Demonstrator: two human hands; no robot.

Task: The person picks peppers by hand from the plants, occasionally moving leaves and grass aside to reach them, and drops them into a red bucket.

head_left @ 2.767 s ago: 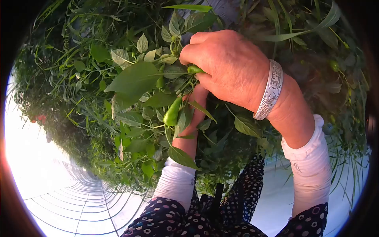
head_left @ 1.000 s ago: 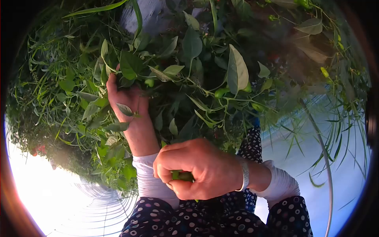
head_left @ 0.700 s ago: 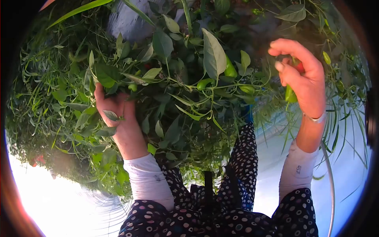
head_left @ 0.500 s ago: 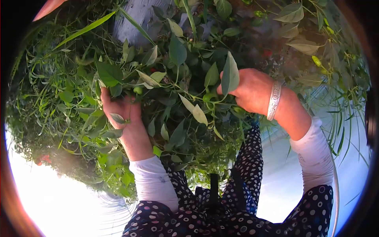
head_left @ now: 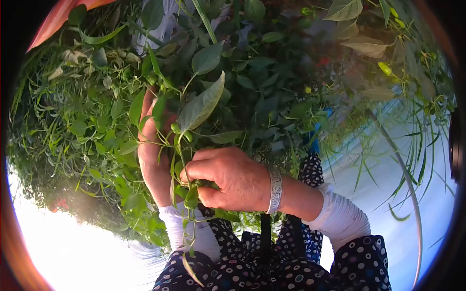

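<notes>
My right hand (head_left: 225, 179), with a silver bracelet at its wrist, is closed at the lower middle. Its thumb and fingers pinch a leafy green stem (head_left: 182, 155) with small green pods (head_left: 191, 198) hanging beside the fingertips. Left of it, my left hand (head_left: 151, 111) reaches up into the plants; leaves cover most of its fingers, and what they touch is hidden. A large pale-edged leaf (head_left: 203, 106) stands between the two hands. Small green peppers (head_left: 175, 129) grow on the stem just above my right hand.
Dense weeds and grass (head_left: 63, 126) fill the left side. Yellow-green peppers (head_left: 385, 68) hang from a plant at the upper right. A thin hose (head_left: 411, 189) runs down the right over pale sheeting (head_left: 378, 169). Something orange-red (head_left: 60, 19) shows at the upper left.
My right hand has moved left and down, from the plant's right side to the stem near my left forearm. My left hand has gone slightly higher, deeper among leaves. The branches have shifted.
</notes>
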